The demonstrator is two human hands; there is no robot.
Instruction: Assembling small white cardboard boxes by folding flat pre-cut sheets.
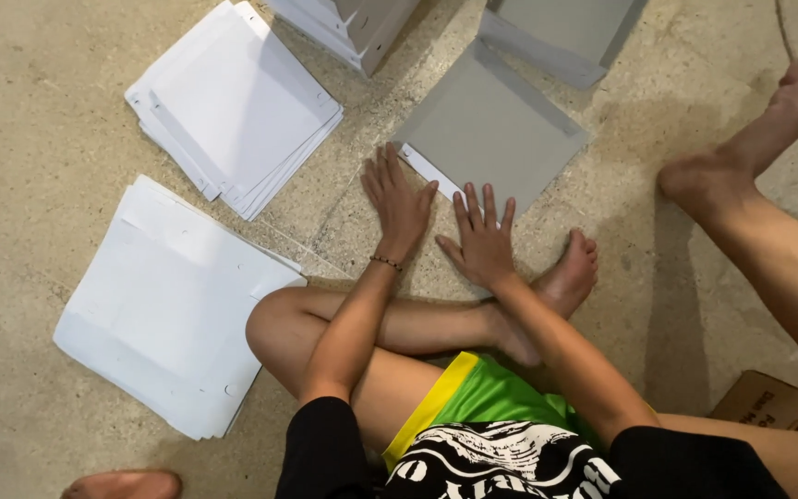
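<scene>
Both arms reach forward, left hand (397,205) and right hand (482,242) lying flat, palms down (fingers spread).

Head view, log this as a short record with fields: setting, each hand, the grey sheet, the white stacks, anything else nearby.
setting: person seated on a speckled floor, one leg folded
left hand: flat, fingers spread, at the near-left edge of the grey sheet
right hand: flat, fingertips on the sheet's near edge
grey sheet: flat on the floor, one flap folded up
white stacks: one near, one farther, both left of the hands
other: grey folded pieces beyond; brown cardboard at right
</scene>
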